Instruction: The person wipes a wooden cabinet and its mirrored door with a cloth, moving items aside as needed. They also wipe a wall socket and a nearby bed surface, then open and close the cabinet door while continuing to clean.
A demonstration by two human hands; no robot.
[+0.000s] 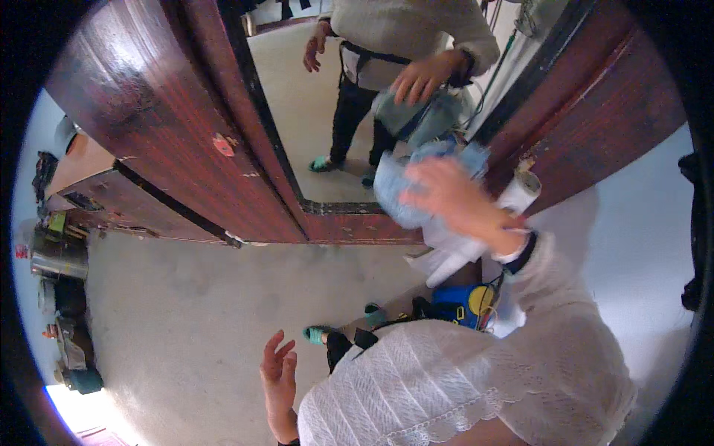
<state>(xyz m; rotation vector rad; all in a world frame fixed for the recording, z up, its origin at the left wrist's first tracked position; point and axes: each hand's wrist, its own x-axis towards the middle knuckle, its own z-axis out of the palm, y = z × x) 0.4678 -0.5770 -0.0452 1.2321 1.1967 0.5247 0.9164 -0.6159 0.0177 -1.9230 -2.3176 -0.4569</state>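
My right hand (446, 192), blurred by motion, is over a light blue bundle (393, 187) of cloth or soft plastic in front of the wardrobe mirror (295, 106). Whether its fingers grip the bundle or only lie against it, I cannot tell. In the mirror, the reflected bundle shows below that hand's reflection. My left hand (279, 362) hangs low beside my body, over the floor. Its fingers are apart and slightly bent, with nothing in them.
A dark red wooden wardrobe (167, 134) frames the mirror. Near my right arm stands a white roll (521, 189); below are white sheeting (452, 245) and a blue-and-yellow case (457, 301) with cables. A wooden cabinet (162, 200) and metal pot (58, 259) are at left.
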